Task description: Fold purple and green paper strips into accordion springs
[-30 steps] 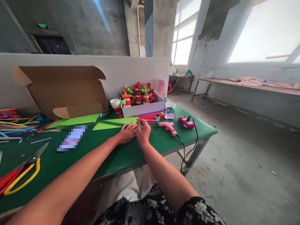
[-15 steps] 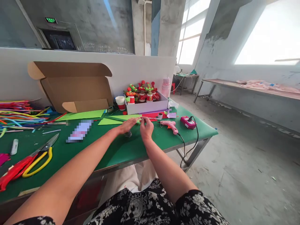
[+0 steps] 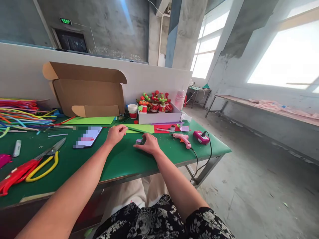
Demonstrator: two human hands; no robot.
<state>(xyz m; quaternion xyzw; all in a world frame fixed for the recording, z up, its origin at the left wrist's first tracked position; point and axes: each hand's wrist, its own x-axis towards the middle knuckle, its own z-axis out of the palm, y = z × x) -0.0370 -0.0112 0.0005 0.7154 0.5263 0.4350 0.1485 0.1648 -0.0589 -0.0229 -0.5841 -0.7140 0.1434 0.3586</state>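
My left hand [image 3: 117,134] is closed in a pinch above the green tabletop, right of the phone [image 3: 91,136]. What its fingertips hold, if anything, is too small to make out. A narrow dark green strip [image 3: 137,129] runs from near those fingertips across the light green paper [image 3: 149,127]. My right hand [image 3: 149,144] is lowered to the table, its thumb and fingers around a small dark object with a pale purple face [image 3: 139,141]. The fingers cover most of that object. Right of this hand lies a pink glue gun [image 3: 182,139].
Red-and-yellow-handled shears [image 3: 42,161] and colourful pipe cleaners [image 3: 22,114] lie left. Behind stand an open cardboard box [image 3: 87,94], paper cups [image 3: 132,111] and a white box [image 3: 159,118] of red-and-green figures. A magenta power unit [image 3: 201,137] with a cord sits near the right edge.
My hands were close together over the paper. The left has drawn back leftward; the right has come down and left onto the small dark object. The view has shifted slightly.
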